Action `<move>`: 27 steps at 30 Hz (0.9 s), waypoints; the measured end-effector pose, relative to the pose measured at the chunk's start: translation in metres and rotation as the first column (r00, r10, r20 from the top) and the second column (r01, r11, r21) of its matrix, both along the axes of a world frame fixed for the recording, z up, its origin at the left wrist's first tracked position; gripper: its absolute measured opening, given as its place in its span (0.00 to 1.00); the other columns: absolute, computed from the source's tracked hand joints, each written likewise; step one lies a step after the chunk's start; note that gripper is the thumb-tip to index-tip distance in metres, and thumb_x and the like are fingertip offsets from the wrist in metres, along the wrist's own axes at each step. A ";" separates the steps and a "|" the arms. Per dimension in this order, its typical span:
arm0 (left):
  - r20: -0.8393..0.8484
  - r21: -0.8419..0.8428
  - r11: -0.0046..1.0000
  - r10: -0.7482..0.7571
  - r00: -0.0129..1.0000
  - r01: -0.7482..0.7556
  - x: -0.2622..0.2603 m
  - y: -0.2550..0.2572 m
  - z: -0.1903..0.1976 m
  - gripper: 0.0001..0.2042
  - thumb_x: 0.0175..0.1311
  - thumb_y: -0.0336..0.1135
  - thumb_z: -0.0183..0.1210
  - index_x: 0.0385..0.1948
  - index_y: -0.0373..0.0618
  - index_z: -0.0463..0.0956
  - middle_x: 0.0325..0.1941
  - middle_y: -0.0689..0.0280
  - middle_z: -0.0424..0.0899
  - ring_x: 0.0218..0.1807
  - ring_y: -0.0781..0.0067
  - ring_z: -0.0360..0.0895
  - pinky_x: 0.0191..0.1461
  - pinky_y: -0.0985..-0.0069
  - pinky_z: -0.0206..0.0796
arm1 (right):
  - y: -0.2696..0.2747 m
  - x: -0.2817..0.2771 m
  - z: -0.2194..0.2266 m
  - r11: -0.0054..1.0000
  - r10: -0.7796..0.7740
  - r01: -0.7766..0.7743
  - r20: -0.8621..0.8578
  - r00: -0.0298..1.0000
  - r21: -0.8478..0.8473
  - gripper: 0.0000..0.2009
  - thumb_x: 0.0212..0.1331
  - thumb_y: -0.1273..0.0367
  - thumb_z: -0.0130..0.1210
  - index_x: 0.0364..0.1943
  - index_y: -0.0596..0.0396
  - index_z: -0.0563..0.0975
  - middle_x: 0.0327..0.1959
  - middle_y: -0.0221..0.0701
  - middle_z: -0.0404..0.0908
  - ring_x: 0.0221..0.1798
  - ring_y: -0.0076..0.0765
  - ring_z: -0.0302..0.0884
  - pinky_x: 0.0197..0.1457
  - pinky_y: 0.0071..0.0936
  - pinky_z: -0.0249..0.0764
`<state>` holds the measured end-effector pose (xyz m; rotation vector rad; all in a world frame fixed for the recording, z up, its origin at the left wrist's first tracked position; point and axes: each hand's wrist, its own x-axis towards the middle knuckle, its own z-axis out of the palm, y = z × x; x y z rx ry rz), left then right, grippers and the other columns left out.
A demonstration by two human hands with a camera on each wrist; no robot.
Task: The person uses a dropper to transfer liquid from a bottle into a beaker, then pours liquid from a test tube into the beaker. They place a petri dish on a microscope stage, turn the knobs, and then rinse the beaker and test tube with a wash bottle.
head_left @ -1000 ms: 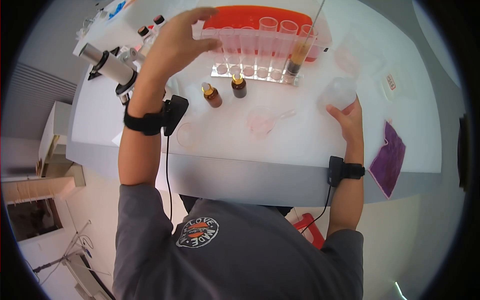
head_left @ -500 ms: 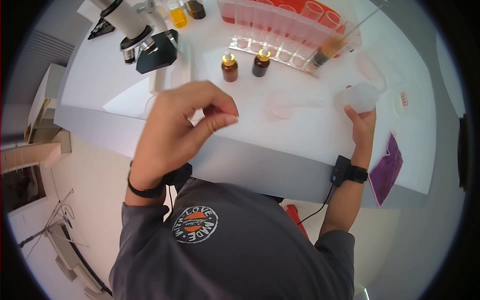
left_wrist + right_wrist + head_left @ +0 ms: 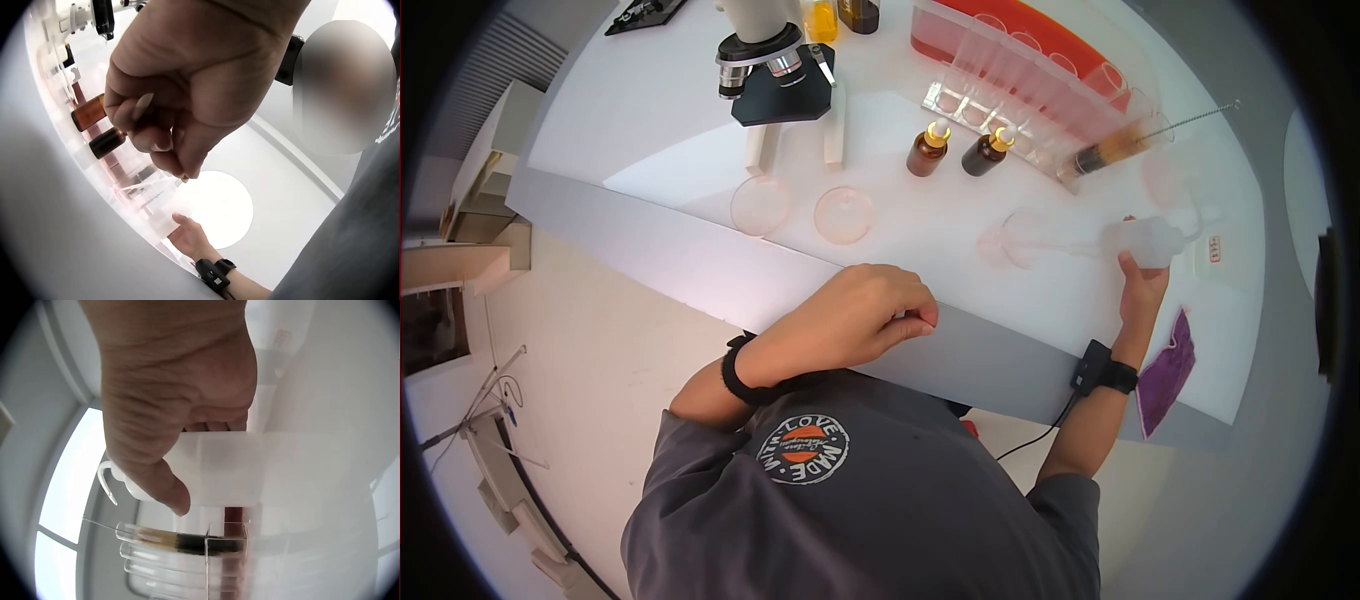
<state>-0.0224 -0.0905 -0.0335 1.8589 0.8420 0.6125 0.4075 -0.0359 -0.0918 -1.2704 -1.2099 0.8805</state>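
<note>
My right hand (image 3: 1142, 290) grips a translucent white wash bottle (image 3: 1138, 242) at the right of the table, its spout pointing away to the right in the head view. In the right wrist view the thumb lies across the bottle (image 3: 219, 472), and the bent spout (image 3: 107, 482) shows beyond the hand. My left hand (image 3: 865, 315) is over the table's front edge, fingers curled and thumb against the index finger; nothing shows between them. Two clear round dishes (image 3: 843, 215) lie beyond it. Brown dropper bottles (image 3: 927, 152) with gold collars stand near the tube rack (image 3: 975, 112).
One tube (image 3: 1115, 150) holds brown and dark contents, with a thin wire-like rod (image 3: 1195, 122) sticking out. A red-and-clear tray (image 3: 1040, 35) lies behind the rack. At back left stands a microscope (image 3: 770, 65). A purple cloth (image 3: 1166, 378) hangs over the right front edge.
My left hand has come down from the rack's left end to the front edge, its fingers closing together. The right hand keeps its grip on the wash bottle. The head view has turned left.
</note>
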 end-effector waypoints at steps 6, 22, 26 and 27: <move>-0.003 0.011 0.999 -0.038 0.999 0.038 -0.011 0.002 -0.002 0.03 0.59 0.28 0.62 0.31 0.39 0.79 0.31 0.59 0.82 0.36 0.55 0.78 0.41 0.63 0.69 | -0.001 -0.002 -0.001 0.999 -0.030 0.030 -0.041 0.999 -0.018 0.38 0.51 0.80 0.66 0.68 0.60 0.62 0.64 0.43 0.73 0.68 0.42 0.69 0.73 0.37 0.62; 0.010 0.078 0.994 -0.079 0.997 0.078 -0.015 0.021 0.021 0.03 0.59 0.25 0.63 0.32 0.40 0.79 0.30 0.62 0.81 0.34 0.58 0.77 0.38 0.67 0.68 | -0.063 -0.019 0.055 0.854 -0.307 0.260 0.034 0.951 0.450 0.16 0.56 0.84 0.47 0.50 0.70 0.75 0.51 0.43 0.79 0.53 0.38 0.76 0.70 0.33 0.62; -0.011 0.129 0.986 -0.103 0.995 0.104 -0.004 0.032 0.030 0.03 0.59 0.26 0.62 0.32 0.41 0.78 0.30 0.61 0.80 0.34 0.57 0.77 0.38 0.65 0.68 | -0.062 -0.054 0.072 0.974 -0.096 0.042 0.239 0.966 0.221 0.07 0.54 0.83 0.53 0.37 0.66 0.78 0.39 0.38 0.81 0.37 0.30 0.76 0.49 0.26 0.73; -0.023 0.140 0.984 -0.112 0.993 0.115 -0.001 0.034 0.031 0.02 0.60 0.27 0.61 0.32 0.41 0.78 0.30 0.61 0.80 0.35 0.56 0.77 0.39 0.63 0.68 | -0.061 -0.064 0.073 0.995 -0.024 -0.007 0.296 0.955 0.104 0.07 0.54 0.83 0.55 0.37 0.65 0.78 0.38 0.37 0.81 0.36 0.30 0.76 0.46 0.25 0.73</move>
